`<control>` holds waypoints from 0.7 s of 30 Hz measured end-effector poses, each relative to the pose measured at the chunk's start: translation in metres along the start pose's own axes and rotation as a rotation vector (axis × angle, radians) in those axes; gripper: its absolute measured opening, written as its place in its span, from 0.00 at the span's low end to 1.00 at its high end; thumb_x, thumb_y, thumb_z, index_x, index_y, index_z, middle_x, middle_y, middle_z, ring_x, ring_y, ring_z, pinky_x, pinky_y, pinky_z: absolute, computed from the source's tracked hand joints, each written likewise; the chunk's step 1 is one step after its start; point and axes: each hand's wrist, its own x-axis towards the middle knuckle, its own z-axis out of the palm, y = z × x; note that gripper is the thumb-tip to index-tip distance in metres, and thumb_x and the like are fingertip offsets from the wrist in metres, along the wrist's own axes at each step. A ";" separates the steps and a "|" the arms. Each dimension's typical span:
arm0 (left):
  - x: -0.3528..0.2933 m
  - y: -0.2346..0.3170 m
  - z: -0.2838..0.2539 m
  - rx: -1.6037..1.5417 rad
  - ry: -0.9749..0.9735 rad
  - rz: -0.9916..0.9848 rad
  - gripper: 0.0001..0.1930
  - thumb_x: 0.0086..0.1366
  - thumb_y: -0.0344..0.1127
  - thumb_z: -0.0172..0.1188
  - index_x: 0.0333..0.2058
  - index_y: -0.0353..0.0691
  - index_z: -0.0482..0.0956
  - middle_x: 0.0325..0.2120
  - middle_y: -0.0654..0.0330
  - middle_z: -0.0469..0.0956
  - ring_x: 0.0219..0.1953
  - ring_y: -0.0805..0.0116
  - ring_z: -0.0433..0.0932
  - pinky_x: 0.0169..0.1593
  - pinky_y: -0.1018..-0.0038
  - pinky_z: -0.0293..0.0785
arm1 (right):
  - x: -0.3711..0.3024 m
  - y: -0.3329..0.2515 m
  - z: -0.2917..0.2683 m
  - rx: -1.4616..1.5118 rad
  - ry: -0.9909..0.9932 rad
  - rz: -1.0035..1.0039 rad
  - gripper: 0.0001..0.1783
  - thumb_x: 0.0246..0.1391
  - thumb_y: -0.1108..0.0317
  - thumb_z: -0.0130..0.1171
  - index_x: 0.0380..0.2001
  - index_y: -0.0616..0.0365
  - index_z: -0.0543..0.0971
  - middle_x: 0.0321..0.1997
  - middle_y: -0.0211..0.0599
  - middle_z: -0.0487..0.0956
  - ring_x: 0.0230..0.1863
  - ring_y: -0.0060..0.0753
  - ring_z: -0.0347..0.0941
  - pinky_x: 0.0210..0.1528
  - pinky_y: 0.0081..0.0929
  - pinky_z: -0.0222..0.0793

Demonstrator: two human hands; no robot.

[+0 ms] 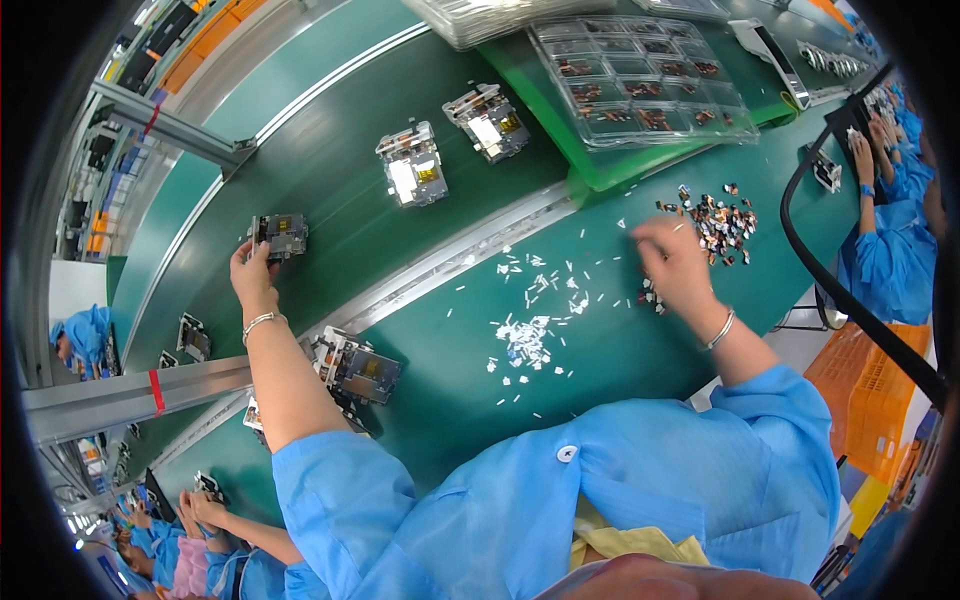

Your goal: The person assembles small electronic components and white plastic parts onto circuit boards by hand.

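My left hand point(254, 275) reaches out to the far left and grips the near left edge of a grey electronic module point(285, 234) on the green belt. To the right, my right hand point(676, 262) hovers over the green table with thumb and fingers drawn together, somewhat blurred. What its fingertips hold, if anything, is too small to make out. Beside that hand lies a pile of small copper, black and white parts point(722, 225). A scatter of little white strips point(525, 340) covers the table between my two arms.
Two more modules point(412, 165) point(487, 122) sit farther along the belt. Several stacked modules point(358, 370) stand by my left forearm. A metal rail point(460, 245) divides belt from table. Clear compartment trays point(645, 80) rest on a green bin. A black cable point(800, 240) arcs at right; co-workers sit both sides.
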 end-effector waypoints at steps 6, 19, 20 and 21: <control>-0.092 0.044 0.019 -0.067 -0.235 0.190 0.18 0.61 0.28 0.63 0.50 0.40 0.74 0.38 0.59 0.79 0.35 0.74 0.78 0.34 0.79 0.75 | 0.027 0.055 -0.017 -0.275 -0.008 0.193 0.11 0.47 0.72 0.65 0.37 0.55 0.80 0.42 0.36 0.78 0.46 0.45 0.70 0.50 0.39 0.65; -0.318 -0.004 0.045 0.537 -0.199 0.845 0.20 0.57 0.29 0.67 0.49 0.42 0.77 0.44 0.55 0.76 0.42 0.65 0.76 0.46 0.71 0.75 | 0.021 0.026 -0.006 0.012 -0.083 0.048 0.08 0.52 0.77 0.59 0.35 0.59 0.74 0.37 0.36 0.77 0.37 0.41 0.74 0.37 0.34 0.68; -0.327 -0.004 0.048 0.541 -0.188 0.836 0.20 0.57 0.29 0.67 0.49 0.42 0.77 0.44 0.55 0.76 0.42 0.65 0.76 0.46 0.71 0.75 | 0.014 -0.008 -0.006 0.205 -0.046 0.022 0.05 0.52 0.79 0.58 0.32 0.61 0.73 0.33 0.44 0.74 0.35 0.47 0.73 0.37 0.36 0.69; -0.338 -0.006 0.050 0.305 -0.369 0.733 0.14 0.61 0.29 0.64 0.46 0.38 0.77 0.42 0.56 0.77 0.40 0.68 0.76 0.43 0.75 0.74 | 0.006 -0.028 -0.003 0.320 -0.117 -0.024 0.06 0.52 0.79 0.57 0.33 0.61 0.72 0.34 0.43 0.73 0.36 0.47 0.72 0.39 0.34 0.70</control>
